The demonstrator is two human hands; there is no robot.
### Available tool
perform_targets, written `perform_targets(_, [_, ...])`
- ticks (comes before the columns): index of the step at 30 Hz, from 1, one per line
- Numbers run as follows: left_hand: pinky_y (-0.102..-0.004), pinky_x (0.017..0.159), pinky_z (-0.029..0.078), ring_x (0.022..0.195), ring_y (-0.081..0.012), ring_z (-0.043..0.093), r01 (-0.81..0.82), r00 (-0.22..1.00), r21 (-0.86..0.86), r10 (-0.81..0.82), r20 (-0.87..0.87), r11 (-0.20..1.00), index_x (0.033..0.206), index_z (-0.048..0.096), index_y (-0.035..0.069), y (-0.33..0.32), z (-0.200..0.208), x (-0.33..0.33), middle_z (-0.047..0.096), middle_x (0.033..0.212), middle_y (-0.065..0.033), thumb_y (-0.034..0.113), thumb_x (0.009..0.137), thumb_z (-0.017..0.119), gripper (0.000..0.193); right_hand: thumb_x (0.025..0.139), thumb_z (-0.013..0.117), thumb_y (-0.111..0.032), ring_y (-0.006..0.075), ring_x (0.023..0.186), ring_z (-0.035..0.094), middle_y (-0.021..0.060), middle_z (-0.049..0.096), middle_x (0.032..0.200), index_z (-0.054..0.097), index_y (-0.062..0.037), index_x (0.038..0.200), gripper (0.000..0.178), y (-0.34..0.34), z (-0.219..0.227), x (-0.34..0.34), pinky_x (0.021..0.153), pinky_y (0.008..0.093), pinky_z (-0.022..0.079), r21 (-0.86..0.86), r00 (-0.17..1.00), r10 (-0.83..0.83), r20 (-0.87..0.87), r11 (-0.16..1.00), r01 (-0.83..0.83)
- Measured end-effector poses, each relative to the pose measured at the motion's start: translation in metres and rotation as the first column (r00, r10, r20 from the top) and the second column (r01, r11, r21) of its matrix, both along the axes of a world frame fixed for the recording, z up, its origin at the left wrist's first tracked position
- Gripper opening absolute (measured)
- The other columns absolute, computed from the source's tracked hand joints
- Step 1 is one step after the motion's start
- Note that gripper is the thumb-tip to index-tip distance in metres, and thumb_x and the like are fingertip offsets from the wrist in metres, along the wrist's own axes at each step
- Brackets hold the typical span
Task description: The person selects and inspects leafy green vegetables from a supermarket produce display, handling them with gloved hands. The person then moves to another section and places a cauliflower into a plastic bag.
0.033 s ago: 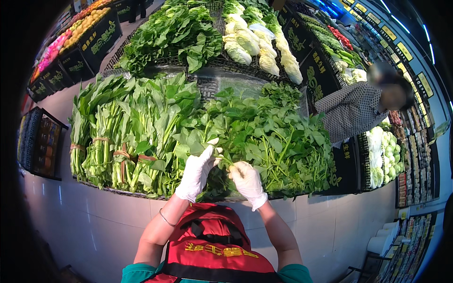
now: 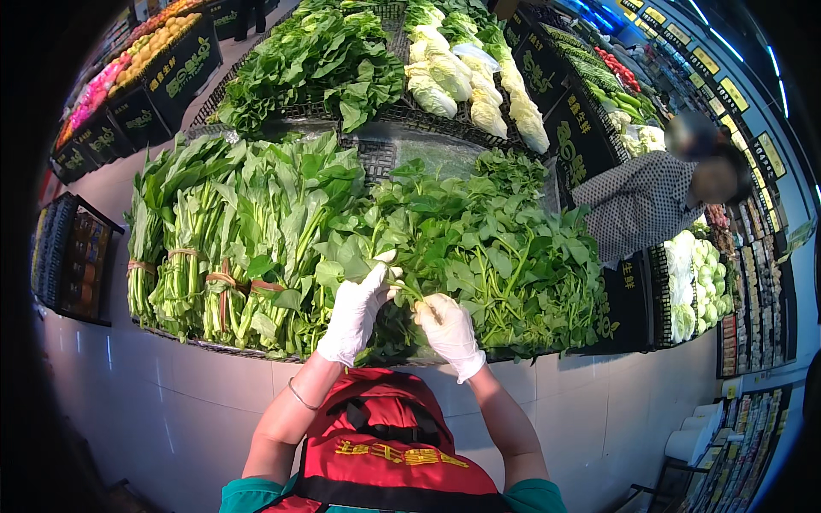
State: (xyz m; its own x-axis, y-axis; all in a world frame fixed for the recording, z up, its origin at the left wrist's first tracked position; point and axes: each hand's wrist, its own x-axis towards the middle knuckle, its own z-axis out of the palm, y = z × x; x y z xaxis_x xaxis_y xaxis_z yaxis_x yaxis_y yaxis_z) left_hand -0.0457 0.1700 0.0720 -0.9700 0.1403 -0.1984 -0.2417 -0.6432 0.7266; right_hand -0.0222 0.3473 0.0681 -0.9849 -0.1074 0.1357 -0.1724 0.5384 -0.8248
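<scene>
Both my hands wear white gloves and meet over the front edge of a heap of loose leafy greens (image 2: 522,274). My left hand (image 2: 363,308) is closed around a few leafy green stems (image 2: 410,291), its thumb and fingers near the leaves. My right hand (image 2: 445,329) pinches the lower ends of those stems. To the left of my hands stand several bundles of long-leaved greens (image 2: 248,214), tied round the stalks with brownish bands (image 2: 224,280). The fingertips of both hands are partly hidden among the leaves.
Behind lie more dark leafy greens (image 2: 316,68) and napa cabbages (image 2: 445,73) in black crates. At the right, a person in a patterned top (image 2: 637,201) stands close to the stand, near round cabbages (image 2: 705,282). A fruit stand (image 2: 154,56) is at the far left.
</scene>
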Motion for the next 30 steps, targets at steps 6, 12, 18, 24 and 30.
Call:
perform_targets(6, [-0.0291, 0.085, 0.05, 0.095, -0.0137, 0.065, 0.042, 0.999, -0.191, -0.04, 0.019, 0.981, 0.126, 0.06, 0.004, -0.007, 0.0, 0.0, 0.068, 0.108, -0.0064, 0.026, 0.097, 0.063, 0.037, 0.093, 0.059, -0.011, 0.0137, 0.062, 0.062, 0.0072, 0.068, 0.077, 0.066, 0.0001, 0.087, 0.014, -0.002, -0.009, -0.003, 0.057, 0.0269, 0.048, -0.007, 0.999, -0.041, -0.016, 0.999, 0.041])
perform_targets(12, [-0.0281, 0.086, 0.049, 0.094, -0.0133, 0.066, 0.249, 0.968, -0.364, -0.228, 0.101, 0.897, 0.117, 0.065, 0.003, -0.036, -0.008, 0.001, 0.07, 0.105, -0.0054, 0.03, 0.094, 0.066, 0.035, 0.095, 0.056, -0.007, 0.0073, 0.059, 0.058, 0.0058, 0.068, 0.078, 0.065, 0.0007, 0.087, 0.015, -0.01, -0.017, -0.01, 0.051, 0.0224, 0.044, -0.579, 0.927, -0.065, 0.37, 0.764, 0.285])
perform_targets(18, [-0.0252, 0.086, 0.048, 0.1, -0.0092, 0.061, 0.122, 0.988, -0.312, -0.083, 0.134, 0.942, 0.121, 0.065, 0.002, -0.026, -0.016, -0.001, 0.067, 0.111, -0.0023, 0.02, 0.091, 0.069, 0.035, 0.092, 0.056, -0.006, 0.0058, 0.057, 0.055, 0.0031, 0.065, 0.072, 0.068, -0.0009, 0.084, 0.015, -0.033, -0.032, 0.007, 0.051, 0.022, 0.042, -0.527, 0.933, 0.015, 0.359, 0.828, 0.19])
perform_targets(24, [-0.022, 0.087, 0.043, 0.097, -0.0077, 0.059, -0.032, 0.998, -0.175, 0.042, 0.05, 0.984, 0.113, 0.069, -0.001, -0.011, -0.005, 0.007, 0.068, 0.106, -0.0018, 0.012, 0.089, 0.07, 0.028, 0.092, 0.051, -0.004, 0.008, 0.055, 0.057, 0.0096, 0.07, 0.078, 0.065, 0.0019, 0.086, 0.016, -0.04, -0.032, 0.004, 0.048, 0.0201, 0.042, -0.551, 0.888, 0.033, 0.459, 0.795, 0.255])
perform_targets(30, [-0.0263, 0.085, 0.044, 0.098, -0.0103, 0.06, -0.329, 0.94, -0.161, 0.339, 0.034, 0.93, 0.108, 0.069, 0.003, -0.023, -0.003, -0.003, 0.069, 0.109, -0.0032, 0.019, 0.092, 0.069, 0.022, 0.096, 0.049, -0.016, 0.0075, 0.057, 0.055, 0.0027, 0.062, 0.068, 0.066, -0.003, 0.082, 0.025, -0.023, -0.022, 0.014, 0.052, 0.0219, 0.042, -0.756, 0.914, -0.059, 0.401, 0.543, 0.366])
